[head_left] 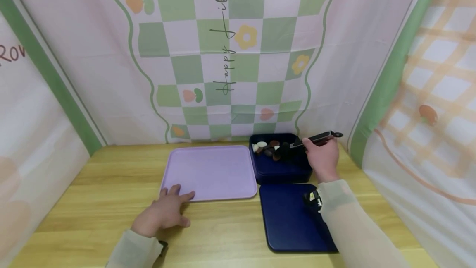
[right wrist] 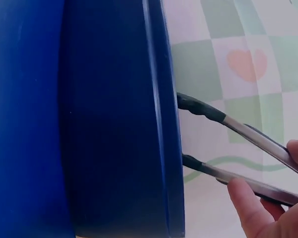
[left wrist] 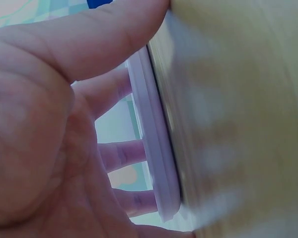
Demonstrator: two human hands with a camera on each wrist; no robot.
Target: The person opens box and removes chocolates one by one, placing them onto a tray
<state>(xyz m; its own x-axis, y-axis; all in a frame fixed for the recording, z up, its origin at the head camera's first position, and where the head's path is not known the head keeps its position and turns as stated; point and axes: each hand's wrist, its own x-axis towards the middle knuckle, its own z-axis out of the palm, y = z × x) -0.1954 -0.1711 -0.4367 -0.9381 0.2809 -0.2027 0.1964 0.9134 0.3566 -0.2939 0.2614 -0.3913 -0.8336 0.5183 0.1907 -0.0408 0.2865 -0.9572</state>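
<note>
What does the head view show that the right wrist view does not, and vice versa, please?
Only the head view shows the purple tray, left hand and small pieces inside the dark blue box. Only the right wrist view clearly shows the gap between the arms of the tongs. Both show the right hand holding the tongs, that box and the checked cloth.

Your count stands at one left hand [head_left: 163, 213], one right hand [head_left: 325, 158], one pair of tongs [head_left: 320, 138], one lilac tray [head_left: 212, 173], one navy box [head_left: 284, 176], one navy lid [head_left: 291, 220]. Small pieces [head_left: 262, 144] in your box: at least five, exact number indeterminable.
</note>
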